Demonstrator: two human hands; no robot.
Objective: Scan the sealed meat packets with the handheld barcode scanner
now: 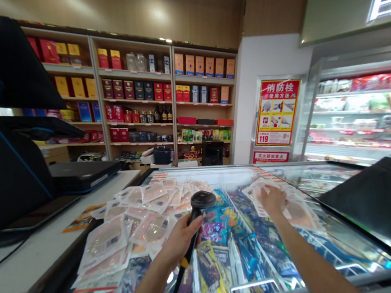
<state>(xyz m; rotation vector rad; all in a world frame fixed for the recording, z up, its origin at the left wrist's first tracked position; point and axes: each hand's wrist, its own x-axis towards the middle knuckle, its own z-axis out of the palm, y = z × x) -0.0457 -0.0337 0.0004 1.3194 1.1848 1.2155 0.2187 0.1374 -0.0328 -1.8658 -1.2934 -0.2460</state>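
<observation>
Handheld scanner, black, upright in the left hand, above the freezer's glass top, between two spreads of flat clear packets. Thumb lies along the handle; remaining fingers wrap behind it, mostly hidden. Cable runs down and leaves at the bottom edge. Scanning face not visible.

Right hand rests on the right-hand packets. Fingers bent, tips lost against pale film; cannot tell whether they pinch a packet or only press. Left-hand packets overlap heavily; count not possible, label print unreadable. Both forearms cut off by the lower border.

Surface: glass, reflective. Beneath it, wire dividers and bright wrapped packs, partly covered by packets and arms. Pale counter adjoins at left, orange packet at its edge. Dark terminal cut by the left border; its screen cannot be read. Dark cloth-like bulk at right, cut off, nature unclear.

Room: wooden shelves of boxes and bottles at the back, red-and-yellow sign on the wall, lit chiller beyond, contents blurred.
</observation>
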